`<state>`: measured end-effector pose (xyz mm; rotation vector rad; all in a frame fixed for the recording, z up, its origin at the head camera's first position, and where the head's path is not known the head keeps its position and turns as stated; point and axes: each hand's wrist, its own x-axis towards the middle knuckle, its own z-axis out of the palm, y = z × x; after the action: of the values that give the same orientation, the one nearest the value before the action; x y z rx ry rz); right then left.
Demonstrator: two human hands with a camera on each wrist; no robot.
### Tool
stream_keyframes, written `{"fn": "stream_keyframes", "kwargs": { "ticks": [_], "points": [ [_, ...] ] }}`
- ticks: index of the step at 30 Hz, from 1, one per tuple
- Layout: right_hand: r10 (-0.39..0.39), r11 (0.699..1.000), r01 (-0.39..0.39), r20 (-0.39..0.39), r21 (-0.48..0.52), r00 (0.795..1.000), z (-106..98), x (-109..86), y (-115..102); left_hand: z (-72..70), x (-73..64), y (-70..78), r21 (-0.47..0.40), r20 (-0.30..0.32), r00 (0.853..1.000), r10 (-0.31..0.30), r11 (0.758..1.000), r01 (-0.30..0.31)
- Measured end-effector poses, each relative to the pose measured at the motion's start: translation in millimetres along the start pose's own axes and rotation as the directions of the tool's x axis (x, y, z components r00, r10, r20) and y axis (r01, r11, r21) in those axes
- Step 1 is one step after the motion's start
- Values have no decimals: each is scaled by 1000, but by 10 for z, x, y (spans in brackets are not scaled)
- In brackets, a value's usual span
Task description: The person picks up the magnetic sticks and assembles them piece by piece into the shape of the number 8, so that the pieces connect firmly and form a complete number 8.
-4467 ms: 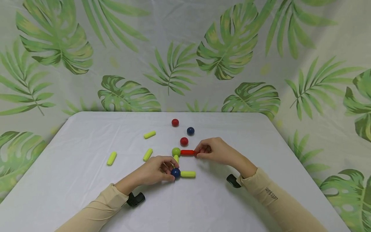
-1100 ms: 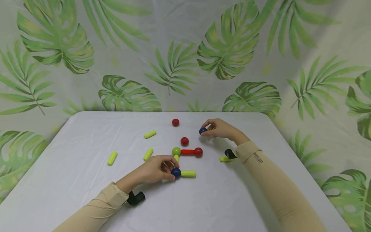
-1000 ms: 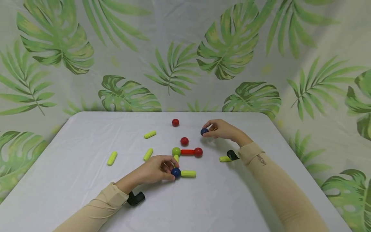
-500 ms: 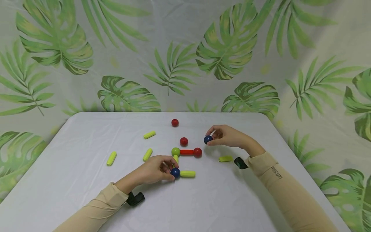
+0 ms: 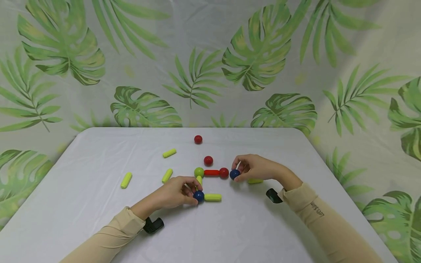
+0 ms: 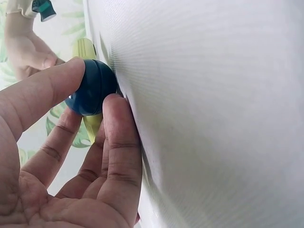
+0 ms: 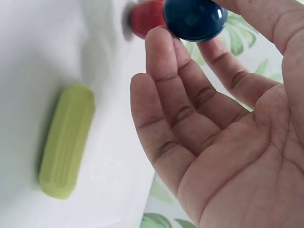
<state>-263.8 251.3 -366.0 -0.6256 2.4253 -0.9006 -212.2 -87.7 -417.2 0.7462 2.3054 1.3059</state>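
In the head view my left hand point(image 5: 179, 191) pinches a blue ball point(image 5: 198, 196) between thumb and fingers. One yellow-green rod point(image 5: 212, 197) points right from that ball; another yellow-green rod point(image 5: 199, 179) leads away to a green ball point(image 5: 198, 172). From the green ball a red rod point(image 5: 211, 172) runs right to a red ball point(image 5: 224, 172). My right hand point(image 5: 258, 168) holds a second blue ball point(image 5: 235, 174) by its fingertips, just right of that red ball. The right wrist view shows this blue ball point(image 6: 95, 88) counterpart, the held ball point(image 7: 194, 19), overlapping the red ball point(image 7: 147, 19).
A loose yellow-green rod point(image 5: 255, 180) lies partly behind my right hand. Three more rods lie to the left, including one farthest left point(image 5: 126, 180). Two loose red balls, a nearer one point(image 5: 208, 160) and a farther one point(image 5: 198, 139), sit on the white-covered table point(image 5: 148, 241).
The red rod's right end now carries a red ball, released by my right hand. That hand has since picked up the blue ball and brought it toward me. My left hand has stayed put.
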Motion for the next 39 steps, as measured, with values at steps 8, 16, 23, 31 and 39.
{"fn": "stream_keyframes", "kwargs": {
  "ticks": [8, 16, 23, 31, 39],
  "points": [
    [-54, 998, 55, 31, -38, 998, 174, -42, -1, -3, -7, 8, 7, 0, 1000, -9, 1000, 9],
    [-51, 997, 55, 66, -55, 996, 340, -39, -13, -2, 4, -2, 13, 3, 1000, -15, 1000, 15],
    [-52, 997, 56, 80, -44, 995, 433, -52, -54, -5, 9, -7, 14, 7, 1000, -13, 1000, 13],
    [-58, 997, 62, 79, -53, 995, 491, -54, -69, -9, 15, -6, 18, 12, 1000, -14, 1000, 14],
    [-69, 996, 73, 81, -43, 994, 534, -60, -92, -5, 19, -6, 21, 12, 1000, -13, 1000, 13]
  ]
}}
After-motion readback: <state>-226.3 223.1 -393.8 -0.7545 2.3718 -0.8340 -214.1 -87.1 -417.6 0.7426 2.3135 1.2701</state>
